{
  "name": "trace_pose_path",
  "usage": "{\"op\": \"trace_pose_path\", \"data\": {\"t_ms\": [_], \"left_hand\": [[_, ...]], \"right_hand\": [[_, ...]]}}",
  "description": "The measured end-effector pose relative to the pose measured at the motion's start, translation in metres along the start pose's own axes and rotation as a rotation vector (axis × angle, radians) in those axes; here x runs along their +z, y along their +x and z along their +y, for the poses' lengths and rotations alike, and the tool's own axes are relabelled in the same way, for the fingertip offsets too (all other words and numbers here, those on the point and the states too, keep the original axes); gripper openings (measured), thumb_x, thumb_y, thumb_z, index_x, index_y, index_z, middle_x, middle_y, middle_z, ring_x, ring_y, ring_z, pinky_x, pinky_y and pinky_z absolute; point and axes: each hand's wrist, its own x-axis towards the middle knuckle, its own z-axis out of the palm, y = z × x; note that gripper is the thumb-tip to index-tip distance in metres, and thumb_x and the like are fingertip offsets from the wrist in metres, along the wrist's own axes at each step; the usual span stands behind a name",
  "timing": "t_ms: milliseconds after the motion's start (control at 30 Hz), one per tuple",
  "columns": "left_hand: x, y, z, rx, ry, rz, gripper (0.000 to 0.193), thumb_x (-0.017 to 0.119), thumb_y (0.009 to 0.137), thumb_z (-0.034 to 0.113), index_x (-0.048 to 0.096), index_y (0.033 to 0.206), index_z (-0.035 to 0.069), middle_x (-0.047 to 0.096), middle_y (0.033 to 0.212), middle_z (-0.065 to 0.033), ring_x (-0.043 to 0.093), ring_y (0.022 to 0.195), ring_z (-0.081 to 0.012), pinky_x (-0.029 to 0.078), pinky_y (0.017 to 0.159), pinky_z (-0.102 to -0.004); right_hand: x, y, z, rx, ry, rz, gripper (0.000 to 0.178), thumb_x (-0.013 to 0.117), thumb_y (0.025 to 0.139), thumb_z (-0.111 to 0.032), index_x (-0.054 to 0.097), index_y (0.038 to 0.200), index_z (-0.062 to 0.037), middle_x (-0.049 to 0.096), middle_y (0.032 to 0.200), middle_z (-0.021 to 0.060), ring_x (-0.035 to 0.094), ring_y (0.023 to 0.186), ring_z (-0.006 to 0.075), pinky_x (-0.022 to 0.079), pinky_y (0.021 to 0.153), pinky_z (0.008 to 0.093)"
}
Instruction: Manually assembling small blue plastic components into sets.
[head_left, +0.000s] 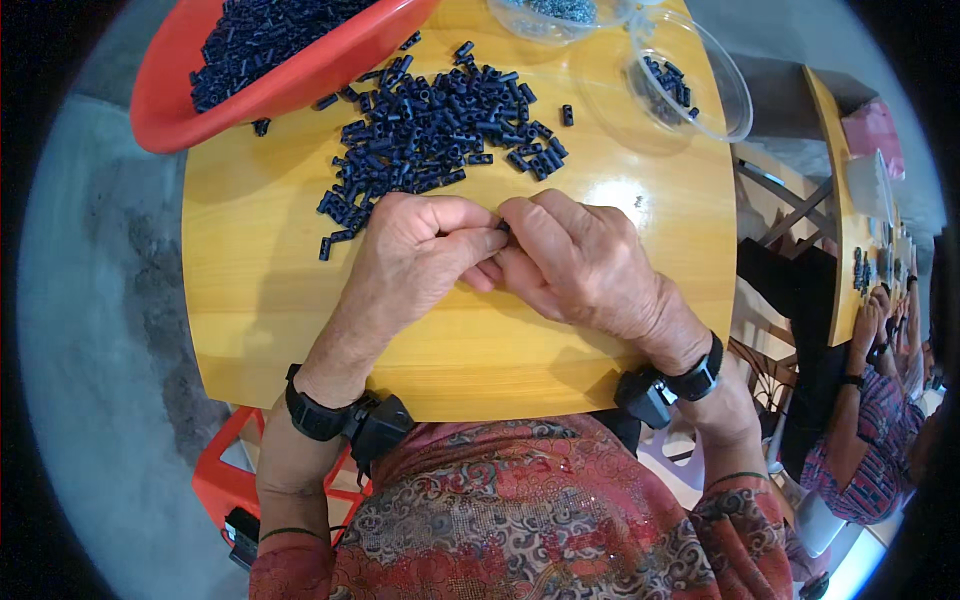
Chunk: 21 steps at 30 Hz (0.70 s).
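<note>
Over the middle of the yellow table (270, 320), my left hand (405, 255) and my right hand (590, 262) meet at the fingertips. Both are closed in a pinch on a small black plastic piece (503, 227), of which only a dark bit shows between the fingers. Just beyond the hands lies a loose pile of short black tubular plastic pieces (420, 125) with holes in them. A few of these (537, 160) lie slightly apart, to the right of the pile.
A red basin (165, 120) full of black pieces stands at the far left. At the far edge is a clear bowl (545, 30) of small shiny metal parts; another clear bowl (738, 105) at far right holds black pieces. Another person (860, 440) sits at a table to the right.
</note>
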Motion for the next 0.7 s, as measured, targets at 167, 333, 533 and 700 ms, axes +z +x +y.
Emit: {"op": "trace_pose_path", "data": {"t_ms": [167, 333, 533, 700], "left_hand": [[-0.003, -0.001, 0.007, -0.045, 0.040, -0.029, 0.015, 0.061, 0.084, 0.007, 0.067, 0.083, -0.006, 0.067, 0.070, -0.0090, 0.064, 0.060, -0.0121, 0.052, 0.055, -0.0226], [-0.004, 0.000, 0.007, -0.061, 0.014, -0.031, 0.014, 0.061, 0.084, 0.007, 0.067, 0.083, -0.006, 0.067, 0.070, -0.0083, 0.064, 0.060, -0.0118, 0.051, 0.055, -0.0218], [-0.006, 0.001, 0.007, -0.051, -0.020, -0.030, 0.015, 0.061, 0.084, 0.007, 0.067, 0.086, -0.006, 0.067, 0.072, -0.0085, 0.064, 0.061, -0.0114, 0.052, 0.056, -0.0219], [-0.004, 0.003, 0.011, -0.009, -0.081, -0.035, 0.017, 0.061, 0.085, 0.009, 0.067, 0.090, -0.006, 0.067, 0.073, -0.0094, 0.064, 0.064, -0.0119, 0.052, 0.059, -0.0218]], "right_hand": [[-0.001, 0.001, -0.007, -0.021, -0.043, -0.007, 0.019, 0.065, 0.067, -0.013, 0.050, 0.074, -0.0043, 0.044, 0.066, 0.0034, 0.050, 0.056, 0.0154, 0.045, 0.041, 0.0284], [0.001, -0.002, -0.008, -0.027, -0.070, -0.064, 0.017, 0.065, 0.070, -0.013, 0.050, 0.073, -0.0057, 0.043, 0.064, 0.0031, 0.049, 0.055, 0.0152, 0.044, 0.040, 0.0279], [0.001, -0.001, -0.003, 0.042, 0.019, -0.016, 0.017, 0.066, 0.073, -0.014, 0.051, 0.077, -0.0053, 0.045, 0.065, 0.0047, 0.052, 0.051, 0.0189, 0.046, 0.042, 0.0304], [-0.003, 0.001, 0.004, 0.185, 0.189, 0.081, 0.021, 0.069, 0.071, -0.011, 0.055, 0.085, -0.0043, 0.052, 0.070, 0.0085, 0.057, 0.055, 0.0251, 0.048, 0.047, 0.0347]]}}
